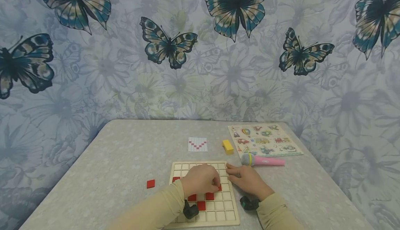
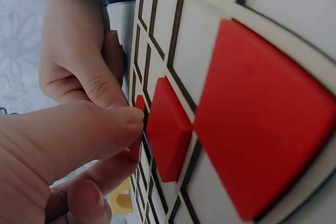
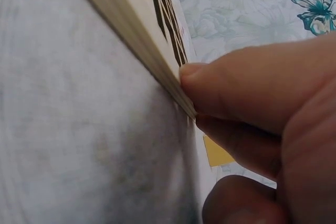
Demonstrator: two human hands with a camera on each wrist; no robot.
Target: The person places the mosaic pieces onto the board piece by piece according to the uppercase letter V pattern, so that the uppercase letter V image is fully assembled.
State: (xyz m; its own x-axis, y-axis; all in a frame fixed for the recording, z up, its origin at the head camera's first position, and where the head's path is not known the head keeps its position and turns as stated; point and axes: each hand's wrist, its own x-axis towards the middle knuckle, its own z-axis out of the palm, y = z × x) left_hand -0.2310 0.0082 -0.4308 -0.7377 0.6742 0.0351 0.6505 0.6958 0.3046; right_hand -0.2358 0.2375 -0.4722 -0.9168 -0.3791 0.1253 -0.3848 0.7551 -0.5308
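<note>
While the left hand pinches a small red square tile between thumb and fingers over the pale wooden grid board on the grey bench, the right hand rests its relaxed fingers against the board's right edge.

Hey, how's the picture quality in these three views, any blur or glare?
Head view: even soft light, no glare, slight wide-angle bend at the edges. Left wrist view: red tiles sharp, near thumb soft. Right wrist view: very close, fingers and board edge blurred.
</note>
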